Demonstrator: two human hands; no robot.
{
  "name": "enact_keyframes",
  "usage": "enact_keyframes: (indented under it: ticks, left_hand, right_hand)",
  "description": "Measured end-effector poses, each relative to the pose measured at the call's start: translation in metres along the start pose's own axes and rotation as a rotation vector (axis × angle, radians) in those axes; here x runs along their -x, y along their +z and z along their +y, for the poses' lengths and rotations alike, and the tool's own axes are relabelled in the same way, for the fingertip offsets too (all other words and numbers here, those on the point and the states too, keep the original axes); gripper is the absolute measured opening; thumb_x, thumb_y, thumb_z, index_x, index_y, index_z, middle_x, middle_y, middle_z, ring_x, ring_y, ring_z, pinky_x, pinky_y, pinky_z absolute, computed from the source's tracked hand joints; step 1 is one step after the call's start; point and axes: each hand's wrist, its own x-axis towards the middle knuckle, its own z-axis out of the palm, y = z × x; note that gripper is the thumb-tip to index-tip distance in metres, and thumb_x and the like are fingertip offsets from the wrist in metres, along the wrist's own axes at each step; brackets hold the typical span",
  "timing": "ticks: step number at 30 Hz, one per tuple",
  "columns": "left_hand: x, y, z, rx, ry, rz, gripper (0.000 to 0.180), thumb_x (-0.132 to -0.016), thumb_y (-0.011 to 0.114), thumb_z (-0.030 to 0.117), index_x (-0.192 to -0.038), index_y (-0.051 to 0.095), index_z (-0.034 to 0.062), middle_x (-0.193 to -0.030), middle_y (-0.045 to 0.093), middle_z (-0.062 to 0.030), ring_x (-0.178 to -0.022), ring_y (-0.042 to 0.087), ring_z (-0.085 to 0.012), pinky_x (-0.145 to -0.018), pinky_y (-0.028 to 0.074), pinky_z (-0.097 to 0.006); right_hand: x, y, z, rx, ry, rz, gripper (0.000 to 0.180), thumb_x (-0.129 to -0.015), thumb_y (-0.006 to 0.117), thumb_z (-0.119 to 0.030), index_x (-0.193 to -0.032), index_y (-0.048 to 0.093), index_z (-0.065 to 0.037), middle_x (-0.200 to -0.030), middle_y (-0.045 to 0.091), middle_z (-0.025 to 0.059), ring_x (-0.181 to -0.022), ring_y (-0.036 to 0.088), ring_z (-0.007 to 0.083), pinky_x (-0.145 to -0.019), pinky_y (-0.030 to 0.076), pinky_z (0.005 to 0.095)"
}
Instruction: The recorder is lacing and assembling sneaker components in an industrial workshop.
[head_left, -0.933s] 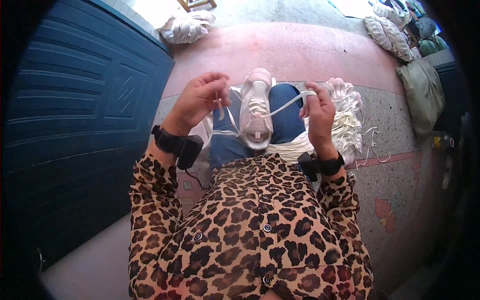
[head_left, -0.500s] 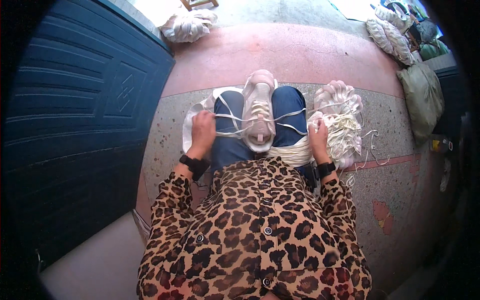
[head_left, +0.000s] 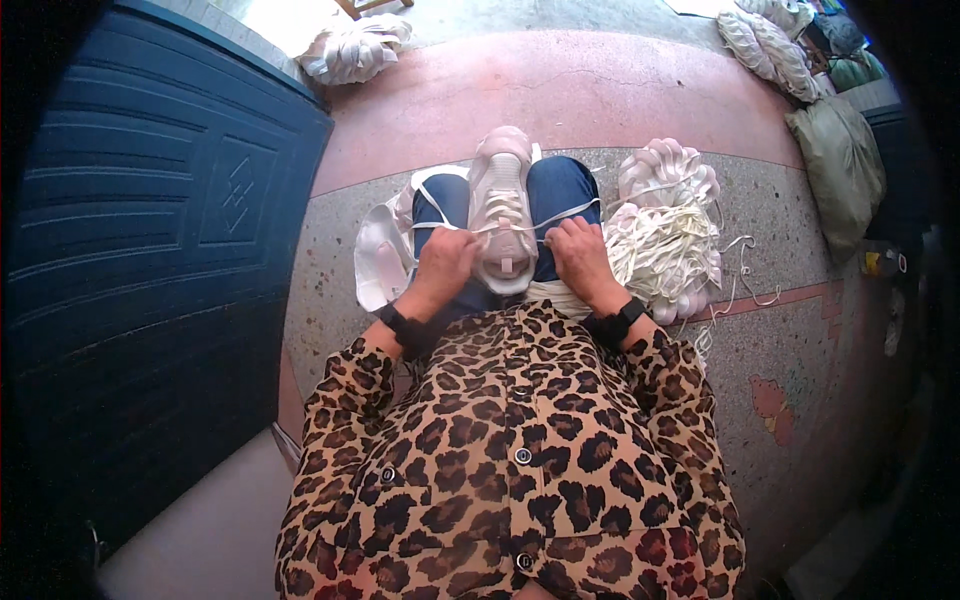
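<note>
A pale pink and white sneaker [head_left: 500,172] rests between my knees, toe pointing away from me. Cream laces [head_left: 505,207] cross its tongue through the eyelets. At the left side of the shoe's collar, my left hand [head_left: 447,263] is closed in a pinch on a shoelace. My right hand [head_left: 582,258] is closed on the other lace end, just right of the shoe. A loop of white lace [head_left: 432,200] lies over my left knee, and another stretch [head_left: 568,212] runs across my right knee. My fingertips are partly hidden from above.
Right of my legs lies a heap of cream laces [head_left: 660,245] with pink-white shoe parts [head_left: 668,165]. More white shoe pieces [head_left: 380,255] sit beside my left leg. A dark blue door [head_left: 165,230] stands at left. White bundles [head_left: 355,48] and a greenish sack [head_left: 838,170] are farther off.
Both hands have come inward from wide apart to close beside the shoe. The laces stretched between them have drawn in. The whole view has shifted slightly.
</note>
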Motion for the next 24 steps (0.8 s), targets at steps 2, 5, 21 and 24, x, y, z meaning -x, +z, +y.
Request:
enact_keyframes:
  ticks: [2, 5, 21, 24]
  left_hand:
    - [0.001, 0.001, 0.001, 0.125, -0.213, -0.046, 0.016, -0.092, 0.065, 0.015, -0.091, 0.069, -0.0004, -0.079, 0.067, -0.0099, -0.07, 0.06, -0.0237, -0.066, 0.049, -0.035]
    - [0.003, -0.001, 0.001, 0.417, -0.554, -0.15, 0.021, -0.096, 0.062, 0.018, -0.093, 0.069, -0.0019, -0.077, 0.065, -0.0036, -0.067, 0.058, -0.0135, -0.06, 0.048, -0.03]
    - [-0.015, 0.004, -0.007, -0.098, -0.062, 0.044, 0.013, -0.086, 0.061, 0.01, -0.081, 0.066, -0.0011, -0.089, 0.066, -0.0202, -0.099, 0.059, -0.039, -0.085, 0.049, -0.048]
    - [-0.02, 0.002, -0.003, -0.184, -0.022, 0.039, 0.01, -0.084, 0.065, 0.011, -0.083, 0.067, 0.0013, -0.087, 0.067, -0.0171, -0.096, 0.06, -0.0368, -0.083, 0.049, -0.046]
  right_hand:
    - [-0.004, 0.005, -0.006, 0.017, -0.001, 0.007, 0.005, -0.082, 0.063, -0.011, -0.086, 0.063, -0.011, -0.086, 0.057, 0.0058, -0.09, 0.055, 0.0254, -0.077, 0.04, 0.039]
    - [-0.014, 0.014, -0.01, 0.047, 0.008, 0.031, 0.006, -0.08, 0.063, -0.01, -0.086, 0.061, -0.011, -0.086, 0.056, 0.0056, -0.089, 0.055, 0.0256, -0.078, 0.038, 0.0395]
    - [-0.024, 0.025, -0.008, 0.038, 0.014, 0.055, 0.006, -0.076, 0.064, -0.012, -0.081, 0.06, -0.012, -0.084, 0.057, 0.0048, -0.088, 0.055, 0.025, -0.08, 0.037, 0.0408]
    - [-0.025, 0.029, -0.012, 0.073, 0.043, 0.068, 0.008, -0.075, 0.064, -0.013, -0.081, 0.06, -0.012, -0.084, 0.057, 0.0048, -0.088, 0.055, 0.0249, -0.08, 0.037, 0.0407]
